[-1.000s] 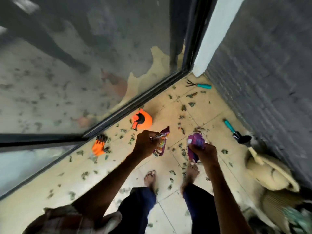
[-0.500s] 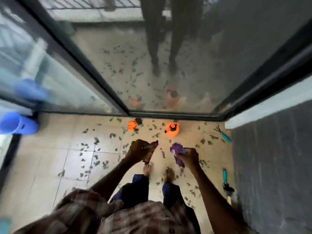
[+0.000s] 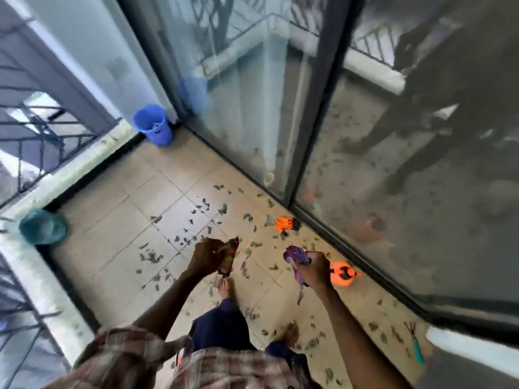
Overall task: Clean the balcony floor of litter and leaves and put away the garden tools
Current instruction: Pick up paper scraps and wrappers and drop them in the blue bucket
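The left hand [image 3: 206, 256] has its fingers curled round a dark red snack wrapper [image 3: 229, 258]. The right hand [image 3: 314, 269] is closed round a crumpled purple wrapper [image 3: 294, 255] whose tail hangs below the fist. Both are held above the tiled floor [image 3: 118, 220], in front of the bare feet. Off to the right, a teal-handled hand rake [image 3: 417, 346] lies by the wall. This looks like the litter-collecting step, with the wrappers gathered but not yet binned. Just beyond the right hand an orange spray bottle [image 3: 341, 275] stands beside the glass door track, and an orange glove [image 3: 285, 223] lies farther along it. Leaves [image 3: 202, 209] are scattered over the tiles. The next move probably calls for carrying both wrappers to the blue bin [image 3: 153, 124] in the far corner. I cannot tell what the bin holds. A teal pot [image 3: 43, 226] on the ledge is too blurred to show its contents.
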